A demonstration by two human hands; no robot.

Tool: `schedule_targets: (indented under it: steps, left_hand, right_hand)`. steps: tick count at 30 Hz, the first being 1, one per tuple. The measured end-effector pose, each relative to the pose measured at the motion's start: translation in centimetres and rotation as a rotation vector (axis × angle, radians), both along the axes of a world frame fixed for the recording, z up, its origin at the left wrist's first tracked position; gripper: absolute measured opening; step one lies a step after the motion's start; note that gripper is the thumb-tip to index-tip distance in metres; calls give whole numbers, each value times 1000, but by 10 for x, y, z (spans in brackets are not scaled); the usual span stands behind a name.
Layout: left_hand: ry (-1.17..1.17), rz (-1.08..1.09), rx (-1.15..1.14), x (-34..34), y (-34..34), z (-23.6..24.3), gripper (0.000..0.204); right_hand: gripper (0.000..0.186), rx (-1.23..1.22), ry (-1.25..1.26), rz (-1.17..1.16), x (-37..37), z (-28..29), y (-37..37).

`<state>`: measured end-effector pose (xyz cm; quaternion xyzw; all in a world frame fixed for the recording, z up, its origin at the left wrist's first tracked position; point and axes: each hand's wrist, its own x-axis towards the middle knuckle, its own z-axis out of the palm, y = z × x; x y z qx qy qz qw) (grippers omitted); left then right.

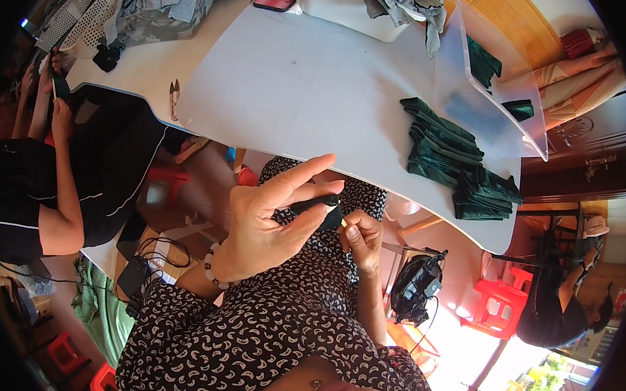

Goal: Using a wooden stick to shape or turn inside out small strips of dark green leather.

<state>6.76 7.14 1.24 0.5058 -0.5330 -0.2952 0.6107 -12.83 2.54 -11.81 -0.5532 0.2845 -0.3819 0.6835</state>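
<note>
My left hand (268,219) is raised above my lap, thumb and middle fingers pinched on a small dark green fabric piece (321,208), with the index finger stretched out. My right hand (361,239) sits just below and to the right, fingers closed around a thin light stick (343,223) whose tip pokes into the fabric piece. Both hands hover over my black-and-white patterned dress, near the edge of the white table (300,90).
A stack of dark green fabric pieces (453,167) lies on the table's right side beside a clear plastic tray (499,101). A white bin with grey cloth (360,9) stands at the back. Small snips (174,96) lie at left. Another person (43,188) works at left; red stools stand at right.
</note>
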Motion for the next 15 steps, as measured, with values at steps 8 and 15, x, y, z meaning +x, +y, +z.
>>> schedule_targets:
  steps: [8, 15]
  left_hand:
    - [-62, -7, -5, 3, -3, -4, 39]
    - [54, -57, 90, 6, -2, -10, 23]
  right_hand:
    - [35, -5, -16, 11, 2, -1, -1]
    - [27, 43, -44, 25, 2, 3, 1]
